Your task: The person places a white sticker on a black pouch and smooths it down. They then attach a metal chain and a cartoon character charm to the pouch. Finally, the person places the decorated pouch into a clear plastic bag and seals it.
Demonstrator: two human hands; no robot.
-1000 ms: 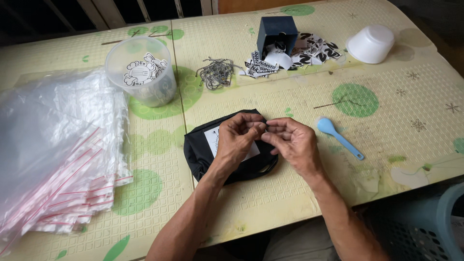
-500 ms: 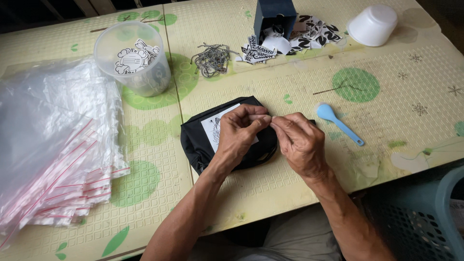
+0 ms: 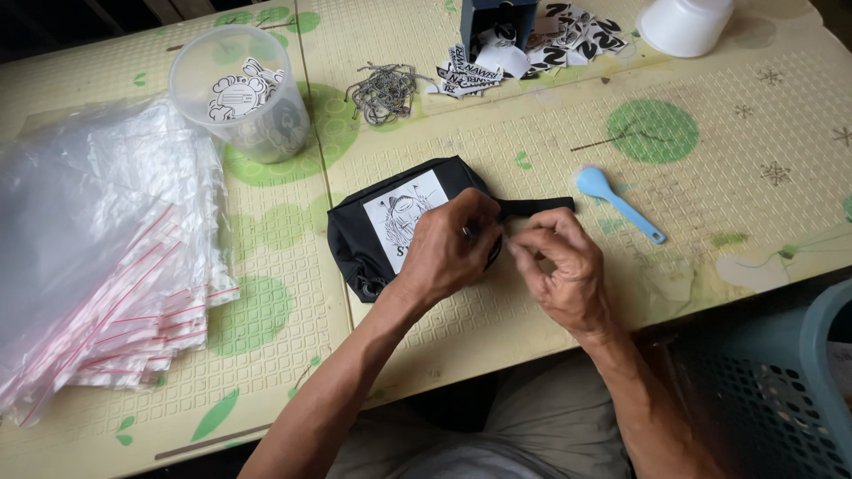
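A small black pouch (image 3: 355,235) with a white printed label (image 3: 404,217) lies on the pale green patterned table (image 3: 497,151). My left hand (image 3: 448,253) rests over the pouch's right part, fingers pinched together at its edge. My right hand (image 3: 559,266) meets it there, fingertips pinching something small at the pouch; what it is stays hidden. A black strap (image 3: 537,206) sticks out of the pouch to the right, just above my right hand.
A stack of clear zip bags (image 3: 89,266) fills the left side. A clear plastic tub with printed tags (image 3: 240,93), a pile of metal hooks (image 3: 382,89), loose black-and-white tags (image 3: 532,44), a white bowl (image 3: 683,22), a blue spoon (image 3: 617,200) and a teal basket (image 3: 781,390) surround me.
The view shifted, so everything sits lower and nearer. Both hands stay pinched together at the pouch's right edge, and the pouch's label shows more.
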